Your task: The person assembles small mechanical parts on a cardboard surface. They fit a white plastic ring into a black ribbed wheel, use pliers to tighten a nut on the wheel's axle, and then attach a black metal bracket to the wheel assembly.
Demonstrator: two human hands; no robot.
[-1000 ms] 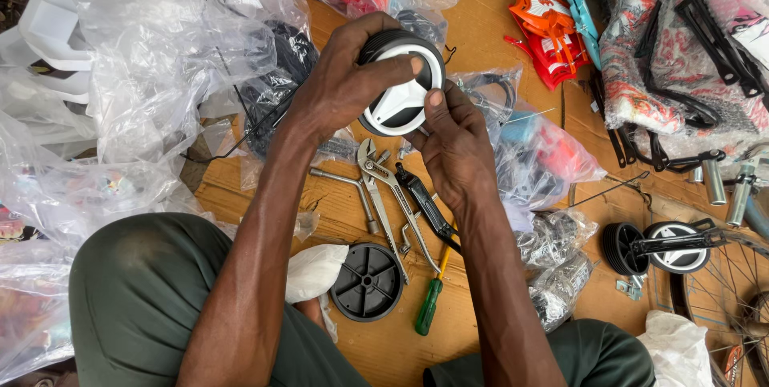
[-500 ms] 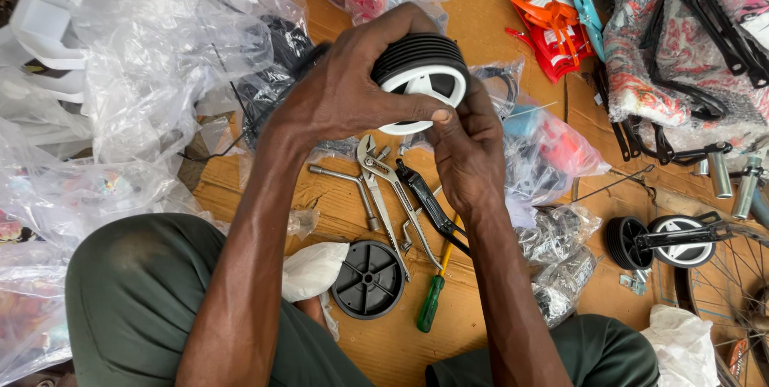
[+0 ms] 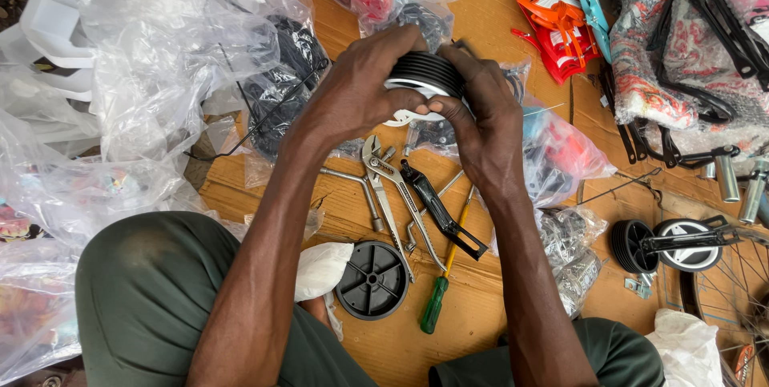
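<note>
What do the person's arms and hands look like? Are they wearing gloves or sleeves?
No gloves and no sleeves show. Both arms are bare from the bottom of the picture up to the fingers. The left hand and the right hand wear no rings, watch or bands that can be seen. The only clothing in view is dark green trousers over the knees.

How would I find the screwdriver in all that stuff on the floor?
Start at the brown cardboard sheet spread on the ground and look down to its near edge, between the person's knees. Beside the flat black round disc lies the screwdriver. It is the only tool there with a green handle; the pliers next to it are bare grey metal.
</note>
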